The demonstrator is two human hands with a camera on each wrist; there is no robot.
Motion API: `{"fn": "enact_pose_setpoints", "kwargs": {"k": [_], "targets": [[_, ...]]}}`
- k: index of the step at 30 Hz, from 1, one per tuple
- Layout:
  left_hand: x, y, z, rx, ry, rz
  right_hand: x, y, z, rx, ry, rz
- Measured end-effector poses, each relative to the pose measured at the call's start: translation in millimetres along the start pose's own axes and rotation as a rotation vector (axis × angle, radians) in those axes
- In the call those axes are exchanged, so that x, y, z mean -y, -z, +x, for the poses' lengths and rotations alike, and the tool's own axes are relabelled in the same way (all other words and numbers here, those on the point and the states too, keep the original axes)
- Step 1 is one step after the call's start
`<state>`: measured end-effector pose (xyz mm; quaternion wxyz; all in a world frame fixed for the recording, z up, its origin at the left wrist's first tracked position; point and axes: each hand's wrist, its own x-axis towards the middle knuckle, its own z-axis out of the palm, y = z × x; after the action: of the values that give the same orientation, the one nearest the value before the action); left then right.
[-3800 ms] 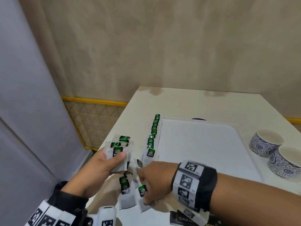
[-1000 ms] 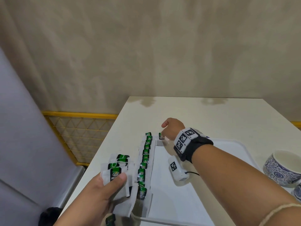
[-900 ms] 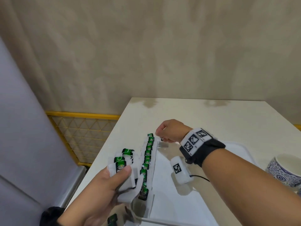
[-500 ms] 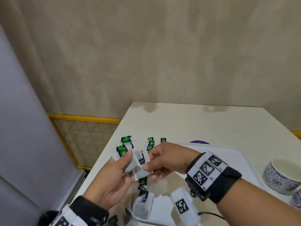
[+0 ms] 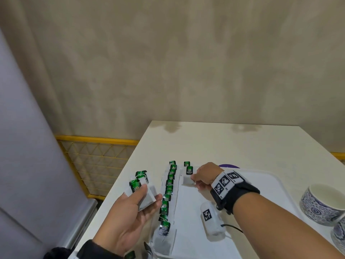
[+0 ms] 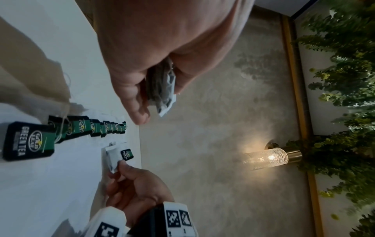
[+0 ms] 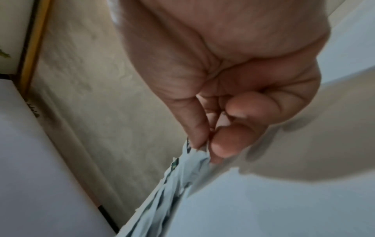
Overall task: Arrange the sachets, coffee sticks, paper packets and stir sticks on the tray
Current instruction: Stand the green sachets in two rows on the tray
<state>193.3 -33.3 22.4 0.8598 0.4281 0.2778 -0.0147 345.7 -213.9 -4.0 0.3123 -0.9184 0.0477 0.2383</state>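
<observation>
A white tray (image 5: 261,186) lies on the table. Several green-tagged tea sachets (image 5: 169,186) run in a column along its left edge, also in the left wrist view as a row of sachets (image 6: 81,128). A second column starts beside it with one sachet (image 5: 187,164). My right hand (image 5: 202,176) pinches another sachet (image 5: 188,179) by its paper edge, low over the tray just behind that one; the right wrist view shows thumb and fingertip pinching the sachet (image 7: 194,162). My left hand (image 5: 136,204) grips a small stack of sachets (image 5: 141,191) beside the tray.
Two blue-patterned cups (image 5: 322,204) stand right of the tray. A purple object (image 5: 228,166) peeks from behind the tray's far edge. Dark packets (image 5: 130,255) lie at the near table edge. A yellow lattice rail (image 5: 97,161) stands left of the table.
My right hand took a sachet from the stack in my left hand and carried it forward to the far left part of the tray. The left hand dropped slightly with its stack.
</observation>
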Motion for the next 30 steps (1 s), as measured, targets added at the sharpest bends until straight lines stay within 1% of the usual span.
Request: {"fn": "enact_pose_setpoints", "kwargs": {"k": [1,2,3,4,6,8,9,10,12,13,15,16,19,21,24,25,26,28,29,30], "targets": [[0,0,0,0.002,-0.002,0.004,0,-1,3,-0.038,0.024,-0.03],[0,0,0,0.005,-0.005,0.006,0,-3,9,-0.034,0.017,-0.047],[0,-1,-1,0.007,-0.008,0.011,-1,-5,17,0.0,-0.011,-0.025],[0,-1,-2,0.007,-0.011,0.015,0,-5,20,0.018,-0.002,0.004],[-1,-2,-3,0.007,-0.018,0.023,3,-5,22,-0.003,-0.016,0.056],[-2,-2,-5,0.008,-0.019,0.029,6,-6,20,-0.011,-0.036,-0.002],[-2,-2,-6,0.009,-0.019,0.034,6,-6,17,-0.051,-0.048,-0.002],[-2,-3,-7,0.007,-0.018,0.038,6,-7,18,-0.058,-0.058,-0.008],[-2,-3,-7,0.005,-0.016,0.041,2,-7,24,-0.019,-0.031,0.039],[-1,-3,-7,0.006,-0.015,0.047,0,-6,23,-0.032,-0.033,0.097],[0,-2,-5,0.014,-0.013,0.07,-1,-6,25,-0.057,-0.027,0.128],[1,-1,-4,0.017,-0.01,0.082,-1,-6,26,-0.062,-0.026,0.125],[2,0,-3,0.026,0.001,0.075,1,-8,26,-0.057,-0.04,0.01],[1,-1,-3,0.039,0.002,0.051,-1,-8,28,-0.042,-0.007,0.101],[1,0,-2,0.075,-0.014,0.045,3,0,16,-0.032,0.098,0.116],[2,0,-2,0.088,-0.018,0.052,6,2,9,0.013,0.148,0.147],[2,0,-1,0.104,-0.024,0.063,11,4,-2,0.101,0.211,0.219],[4,-1,-1,0.143,-0.046,0.105,17,7,-25,0.349,0.322,0.412],[5,-2,-1,0.16,-0.065,0.135,19,8,-35,0.464,0.379,0.447],[7,-3,-2,0.178,-0.087,0.166,21,8,-45,0.537,0.433,0.445]]}}
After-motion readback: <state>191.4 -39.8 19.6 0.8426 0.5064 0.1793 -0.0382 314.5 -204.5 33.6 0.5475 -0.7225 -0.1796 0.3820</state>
